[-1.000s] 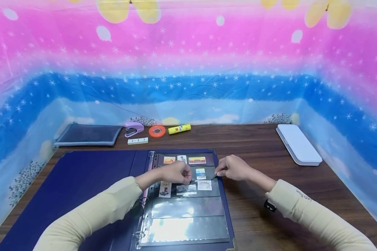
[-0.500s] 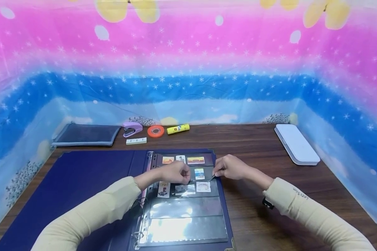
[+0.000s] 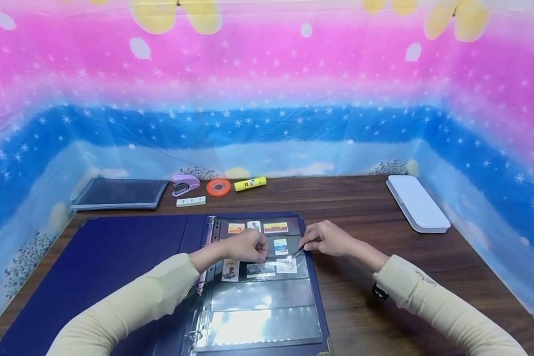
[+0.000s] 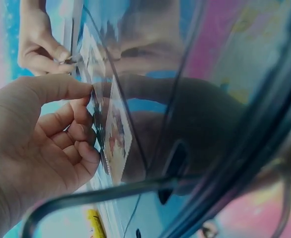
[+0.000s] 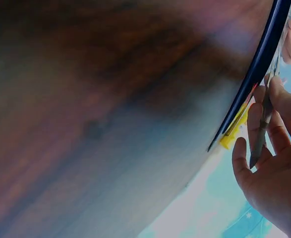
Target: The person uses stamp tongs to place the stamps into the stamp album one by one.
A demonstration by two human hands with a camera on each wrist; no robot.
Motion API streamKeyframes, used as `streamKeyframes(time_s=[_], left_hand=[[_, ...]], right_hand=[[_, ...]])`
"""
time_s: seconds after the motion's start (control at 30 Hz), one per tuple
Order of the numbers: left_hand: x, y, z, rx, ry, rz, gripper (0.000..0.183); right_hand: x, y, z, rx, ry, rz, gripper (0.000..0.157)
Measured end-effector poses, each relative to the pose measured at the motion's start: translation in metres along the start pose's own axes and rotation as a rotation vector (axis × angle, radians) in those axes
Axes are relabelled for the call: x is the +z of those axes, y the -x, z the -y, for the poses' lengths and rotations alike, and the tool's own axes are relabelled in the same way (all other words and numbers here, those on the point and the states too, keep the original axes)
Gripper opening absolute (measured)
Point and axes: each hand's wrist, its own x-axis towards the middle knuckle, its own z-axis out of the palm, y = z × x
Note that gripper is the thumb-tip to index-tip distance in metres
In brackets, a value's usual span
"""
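Observation:
A stamp album point(image 3: 129, 257) lies open, with a clear-pocketed page point(image 3: 289, 294) on its right side. Several stamps sit in the upper pockets, among them a blue-and-yellow stamp point(image 3: 281, 246) and a pale stamp point(image 3: 287, 266) below it. My left hand point(image 3: 248, 245), fingers curled, pinches the clear pocket film at the third row's upper edge. From the page's right edge, my right hand point(image 3: 325, 237) holds tweezers point(image 5: 262, 126) between thumb and fingers. Their tips point left, just above the pale stamp; whether they touch it cannot be told.
Behind the album are a dark mesh pouch point(image 3: 120, 193), a purple stapler point(image 3: 185, 185), a small white strip point(image 3: 191, 201), an orange tape roll point(image 3: 218, 187) and a yellow glue stick point(image 3: 250, 184). A white case point(image 3: 417, 203) lies at the right back.
The tweezers have edged left over the page, and a bright glint now crosses the film above the pale stamp. My left hand holds nearly still. The whole view has shifted slightly.

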Motion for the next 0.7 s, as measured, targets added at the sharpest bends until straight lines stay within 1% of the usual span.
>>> streamKeyframes(time_s=[0.1, 0.17, 0.27, 0.37, 0.47, 0.53, 0.6, 0.7], left_hand=[[-0.001, 0.0, 0.0, 0.008, -0.037, -0.009, 0.012], [-0.002, 0.0, 0.0, 0.014, -0.071, -0.016, 0.013], [-0.006, 0.002, 0.001, 0.031, -0.128, -0.037, 0.015], [-0.007, 0.003, 0.004, 0.029, -0.155, -0.053, 0.015], [-0.002, 0.004, 0.005, 0.003, -0.147, -0.052, 0.014], [0.003, 0.003, 0.006, -0.024, -0.132, -0.047, 0.014], [0.008, 0.002, 0.006, -0.032, -0.122, -0.049, 0.014], [0.017, -0.001, 0.005, -0.042, -0.118, -0.065, 0.014]], right_hand=[[-0.004, 0.0, -0.008, 0.038, 0.034, -0.083, 0.015], [-0.01, -0.002, -0.015, 0.085, 0.07, -0.157, 0.016], [-0.021, -0.007, -0.031, 0.191, 0.113, -0.26, 0.018], [-0.03, -0.012, -0.053, 0.319, 0.147, -0.323, 0.021], [-0.035, -0.013, -0.075, 0.45, 0.193, -0.315, 0.022], [-0.036, -0.014, -0.089, 0.515, 0.244, -0.284, 0.022], [-0.036, -0.011, -0.101, 0.559, 0.298, -0.24, 0.022], [-0.037, -0.005, -0.12, 0.602, 0.401, -0.191, 0.019]])
